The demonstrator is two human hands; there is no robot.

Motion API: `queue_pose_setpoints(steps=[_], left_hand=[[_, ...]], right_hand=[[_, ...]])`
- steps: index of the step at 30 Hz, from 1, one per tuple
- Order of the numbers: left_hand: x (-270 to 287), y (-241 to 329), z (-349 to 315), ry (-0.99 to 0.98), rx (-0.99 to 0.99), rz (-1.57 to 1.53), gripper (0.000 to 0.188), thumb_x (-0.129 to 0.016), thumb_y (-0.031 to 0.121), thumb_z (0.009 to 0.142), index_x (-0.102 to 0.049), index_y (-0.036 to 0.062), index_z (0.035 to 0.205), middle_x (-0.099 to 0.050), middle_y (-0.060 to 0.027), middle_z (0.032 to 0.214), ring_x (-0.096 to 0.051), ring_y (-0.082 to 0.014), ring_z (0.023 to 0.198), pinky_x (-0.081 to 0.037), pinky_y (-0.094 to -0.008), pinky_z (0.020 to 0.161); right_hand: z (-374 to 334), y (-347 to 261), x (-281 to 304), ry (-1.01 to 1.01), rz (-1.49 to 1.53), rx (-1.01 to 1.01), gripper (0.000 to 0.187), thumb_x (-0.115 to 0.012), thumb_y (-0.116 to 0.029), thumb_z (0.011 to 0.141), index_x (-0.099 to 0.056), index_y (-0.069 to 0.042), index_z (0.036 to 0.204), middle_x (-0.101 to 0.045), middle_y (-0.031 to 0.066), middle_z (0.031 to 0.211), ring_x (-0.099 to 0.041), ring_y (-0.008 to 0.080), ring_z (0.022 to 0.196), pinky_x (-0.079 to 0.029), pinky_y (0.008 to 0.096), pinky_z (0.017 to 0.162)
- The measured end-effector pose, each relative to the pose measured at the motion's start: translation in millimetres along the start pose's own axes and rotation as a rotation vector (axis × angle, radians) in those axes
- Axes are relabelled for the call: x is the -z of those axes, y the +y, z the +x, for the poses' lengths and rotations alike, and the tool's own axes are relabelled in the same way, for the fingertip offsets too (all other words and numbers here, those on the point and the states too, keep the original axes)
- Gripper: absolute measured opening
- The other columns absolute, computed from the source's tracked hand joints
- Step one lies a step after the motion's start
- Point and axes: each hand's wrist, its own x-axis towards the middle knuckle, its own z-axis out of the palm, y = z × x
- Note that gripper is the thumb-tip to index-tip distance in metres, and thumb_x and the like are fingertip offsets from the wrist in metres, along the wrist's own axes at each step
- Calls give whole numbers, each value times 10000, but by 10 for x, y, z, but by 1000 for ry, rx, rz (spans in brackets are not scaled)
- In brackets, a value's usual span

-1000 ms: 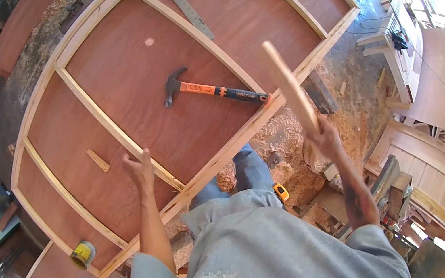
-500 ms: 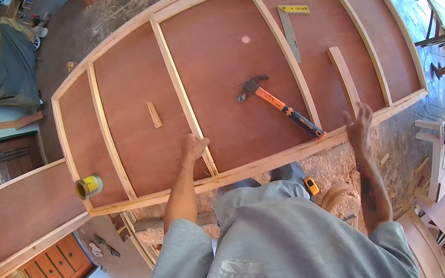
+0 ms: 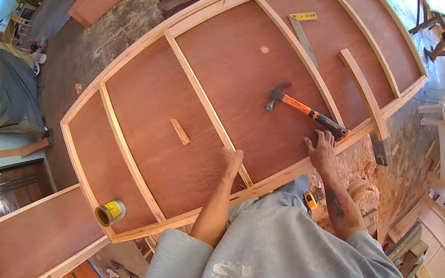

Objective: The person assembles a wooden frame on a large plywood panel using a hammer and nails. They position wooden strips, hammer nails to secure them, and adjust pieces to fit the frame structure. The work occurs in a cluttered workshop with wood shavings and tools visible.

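Sawdust litters the workshop floor around the framed plywood panel. Right of the claw hammer, I now see the wooden slat laid down — my right hand has released it and, fingers spread, is free beside the claw hammer. Left of that, my left hand curls at a batten — gripping or not, I can't tell.

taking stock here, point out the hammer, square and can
Hammer (image 3: 311,113): head view, on its handle.
Square (image 3: 303,40): head view, on its metal blade.
Can (image 3: 112,211): head view, on its yellow side.
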Motion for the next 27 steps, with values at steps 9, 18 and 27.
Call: queue_pose_setpoints(steps=[9,18,27], left_hand=[[-872,-620,49,280,-22,81,349,-677,79,661,-583,-96,949,-670,-214,915,-664,-249,793,-492,-415,619],[-762,-805,366,-65,104,-366,536,-692,28,632,-418,-68,1082,-538,-171,982,-553,-217,804,-486,-400,590],[-350,-832,-10,115,-224,-199,540,-836,247,709,-527,-59,1030,-589,-146,981,-600,-229,850,-527,-360,703]], right_hand=[[4,5,11,20,16,-66,337,-740,-273,872,-648,-96,1143,-585,121,1143,-549,353,1107,-432,501,981],[36,51,-38,85,70,-25,262,-735,-213,857,-658,-100,1081,-620,100,1045,-580,330,1028,-455,462,940],[29,-20,-71,17,51,-18,222,-717,-220,856,-663,-116,1045,-622,94,1049,-581,335,1032,-450,472,938]])
